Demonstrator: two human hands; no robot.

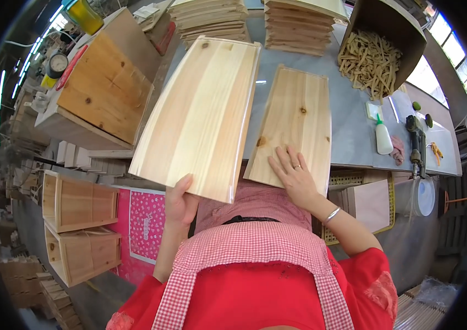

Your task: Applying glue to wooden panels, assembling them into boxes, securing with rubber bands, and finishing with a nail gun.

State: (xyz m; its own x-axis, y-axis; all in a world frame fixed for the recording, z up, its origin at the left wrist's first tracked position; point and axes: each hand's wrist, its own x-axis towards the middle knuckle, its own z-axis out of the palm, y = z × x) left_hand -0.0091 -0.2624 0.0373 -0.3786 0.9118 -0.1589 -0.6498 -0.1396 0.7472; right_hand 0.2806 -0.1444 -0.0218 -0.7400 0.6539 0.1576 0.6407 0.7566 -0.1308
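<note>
My left hand grips the near edge of a pale tapered wooden panel, thumb on top and fingers underneath. This panel is raised and tilted, with a shiny wet-looking line along its right edge. A second tapered panel, with several knots, lies on the grey worktable, its near end reaching the table's front edge. Flat on that panel rests my right hand, fingers stretched out, a ring and a bracelet on it. A gap separates the two panels at their near ends.
Stacked panels and another stack stand at the back. Right lie a carton of wood strips, a white glue bottle, a pink cloth and a power drill. Wooden boxes are piled at left.
</note>
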